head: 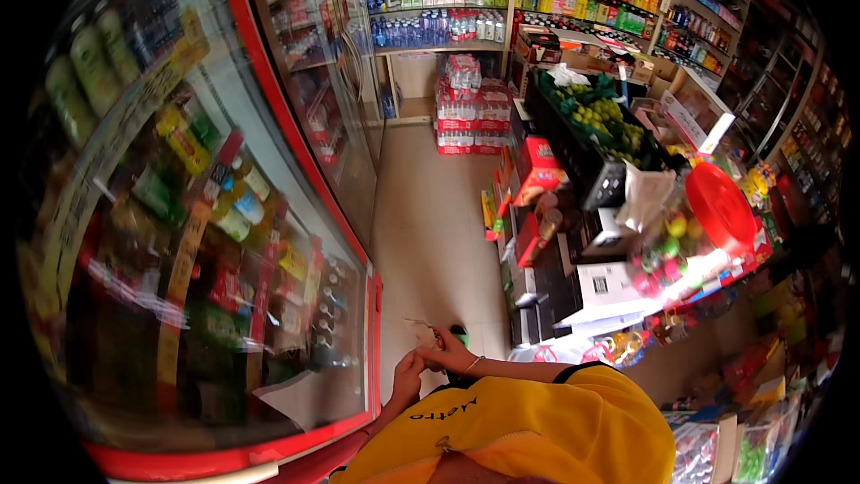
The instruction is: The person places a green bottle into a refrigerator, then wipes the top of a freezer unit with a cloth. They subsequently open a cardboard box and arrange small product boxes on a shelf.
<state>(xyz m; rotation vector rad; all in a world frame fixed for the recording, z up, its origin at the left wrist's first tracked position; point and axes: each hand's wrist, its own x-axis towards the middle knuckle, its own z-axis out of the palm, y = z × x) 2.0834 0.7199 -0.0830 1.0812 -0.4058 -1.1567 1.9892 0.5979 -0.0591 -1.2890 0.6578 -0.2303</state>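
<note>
Both my hands meet in front of my waist above the tiled floor. My right hand [451,353], with a bracelet at the wrist, pinches a small pale crumpled piece [424,335], perhaps paper or thin plastic, between thumb and fingers. Close against it on the left, my left hand [407,376] has its fingers drawn together at the lower end of that piece. Whether another small thing lies between the hands cannot be told.
A glass-door drinks cooler with a red frame [373,323] stands at left. On the right are stacked cartons, a black crate [605,183] of green grapes and a red-lidded jar [720,208]. Shrink-wrapped bottle packs [471,111] stand on the floor ahead, below bottle shelves [437,50].
</note>
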